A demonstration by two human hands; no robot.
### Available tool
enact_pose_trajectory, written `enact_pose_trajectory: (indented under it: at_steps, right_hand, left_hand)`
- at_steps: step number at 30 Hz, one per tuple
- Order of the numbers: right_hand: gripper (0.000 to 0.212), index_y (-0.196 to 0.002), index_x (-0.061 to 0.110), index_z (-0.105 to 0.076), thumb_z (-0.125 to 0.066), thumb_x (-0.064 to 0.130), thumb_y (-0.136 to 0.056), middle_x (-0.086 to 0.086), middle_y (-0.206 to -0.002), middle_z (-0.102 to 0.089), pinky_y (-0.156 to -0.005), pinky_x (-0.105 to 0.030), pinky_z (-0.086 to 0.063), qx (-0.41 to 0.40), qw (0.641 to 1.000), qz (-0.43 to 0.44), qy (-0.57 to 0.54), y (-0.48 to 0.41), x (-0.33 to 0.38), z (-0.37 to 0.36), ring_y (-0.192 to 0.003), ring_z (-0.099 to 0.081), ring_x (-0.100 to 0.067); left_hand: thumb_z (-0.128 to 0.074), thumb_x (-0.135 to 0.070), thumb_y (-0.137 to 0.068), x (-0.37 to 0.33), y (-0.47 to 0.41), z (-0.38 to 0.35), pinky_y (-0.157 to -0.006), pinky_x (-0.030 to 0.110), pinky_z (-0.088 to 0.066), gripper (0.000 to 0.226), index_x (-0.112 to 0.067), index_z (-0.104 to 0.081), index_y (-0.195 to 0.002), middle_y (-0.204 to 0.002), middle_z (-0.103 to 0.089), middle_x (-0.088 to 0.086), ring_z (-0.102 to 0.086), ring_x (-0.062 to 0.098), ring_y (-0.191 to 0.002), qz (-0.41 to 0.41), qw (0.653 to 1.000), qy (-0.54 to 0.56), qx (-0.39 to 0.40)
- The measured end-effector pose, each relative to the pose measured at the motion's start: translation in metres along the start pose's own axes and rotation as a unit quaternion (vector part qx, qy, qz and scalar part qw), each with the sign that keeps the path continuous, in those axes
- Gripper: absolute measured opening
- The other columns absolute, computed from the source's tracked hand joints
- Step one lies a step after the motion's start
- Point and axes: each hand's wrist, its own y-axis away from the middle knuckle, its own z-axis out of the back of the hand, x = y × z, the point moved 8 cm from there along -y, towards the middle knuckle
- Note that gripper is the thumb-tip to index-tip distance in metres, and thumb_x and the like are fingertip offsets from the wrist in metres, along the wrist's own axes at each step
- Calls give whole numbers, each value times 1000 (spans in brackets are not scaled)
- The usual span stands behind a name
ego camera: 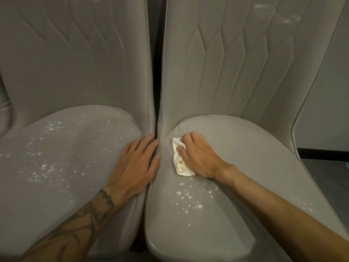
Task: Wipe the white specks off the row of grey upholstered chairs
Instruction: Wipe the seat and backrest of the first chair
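Grey chairs: left chair [56,176] and right chair [245,157] side by side, backs nearly touching.
White specks [188,197]: scattered over the left seat; a patch just in front of the cloth.
White cloth [179,165]: crumpled on the right seat.
Right hand [198,156]: fingers curled over the cloth, pressing it.
Left hand [136,165]: flat, fingers straight, on the left seat's inner edge.

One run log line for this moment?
right hand: holds white cloth on right seat | left hand: flat on left seat | specks: on both seats
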Motion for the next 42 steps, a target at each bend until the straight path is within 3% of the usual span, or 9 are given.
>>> enact_pose_trajectory:
  at_steps: [6, 12, 17, 23, 29, 31, 35, 39, 42]
  right_hand:
    - [34, -117, 2, -51, -36, 30, -105, -22, -118, -53, -98, -44, -33, 10, 985, -152, 83, -36, -47, 14, -111, -48, -36]
    - [28, -107, 11, -49, -38, 36, -101, -13, -106, -51, -89, -43, -40, 13, 1000, -9, -7, -9, 18, -1, -95, -47, -31]
    - [36, -119, 4, -48, -33, 32, -104, -21, -122, -51, -98, -44, -33, 29, 983, -155, 98, -34, -45, 10, -111, -48, -36]
    - [32, -112, 8, -50, -37, 35, -102, -16, -113, -52, -95, -46, -39, 30, 998, -40, 34, -4, -3, 1, -102, -49, -36]
    - [37, -124, 5, -46, -27, 31, -106, -17, -126, -51, -100, -43, -33, 46, 969, -214, 115, 23, -104, 39, -113, -46, -34]
    - [39, -123, 7, -45, -22, 33, -105, -15, -125, -51, -98, -44, -34, 57, 969, -183, 158, 24, -81, 31, -111, -46, -33]
    - [42, -111, 10, -50, -18, 36, -103, -13, -111, -52, -91, -44, -36, 54, 989, -60, 120, 42, -32, 16, -99, -48, -33]
    - [32, -114, 5, -51, -36, 31, -104, -18, -114, -54, -94, -45, -36, 23, 982, -174, 68, 55, -95, 46, -102, -49, -36]
    - [42, -122, 4, -50, -21, 30, -105, -17, -123, -53, -95, -44, -34, 16, 958, -272, 88, 62, -131, 60, -109, -47, -34]
  left_hand:
    - [-28, -48, -105, 2, 2, -3, -123, 37, -24, 59, -21, -48, -153, -162, -42, 5, -39, 24, -146, -7, 1000, 13, -4]
    - [-29, -46, -105, 1, 1, -3, -120, 42, -30, 56, -24, -49, -152, -161, -43, 5, -42, 25, -144, -6, 1000, 4, 0]
    - [-27, -48, -105, 0, 2, -2, -122, 42, -26, 59, -24, -48, -154, -163, -40, 4, -38, 25, -146, 0, 1000, 5, 6]
    - [-29, -47, -103, -3, 1, 0, -119, 45, -33, 59, -22, -51, -152, -161, -44, 7, -43, 28, -144, -1, 1000, -4, 5]
    - [-31, -46, -103, -3, 1, -1, -118, 45, -32, 58, -22, -51, -152, -160, -44, 8, -44, 30, -143, -6, 1000, -12, 1]
    - [-32, -45, -103, -4, 1, -1, -117, 45, -33, 57, -22, -52, -151, -159, -45, 8, -45, 31, -142, -6, 1000, -12, -2]
    - [-30, -46, -103, -6, 1, 1, -119, 46, -33, 59, -21, -52, -151, -160, -44, 8, -44, 31, -143, -7, 1000, -12, 5]
    - [-29, -46, -102, -7, 2, 2, -119, 47, -33, 60, -21, -52, -152, -161, -44, 8, -43, 32, -143, -3, 1000, -12, 9]
    - [-30, -46, -102, -7, 2, 3, -118, 47, -33, 60, -20, -53, -151, -160, -45, 8, -45, 32, -142, -5, 1000, -10, 5]
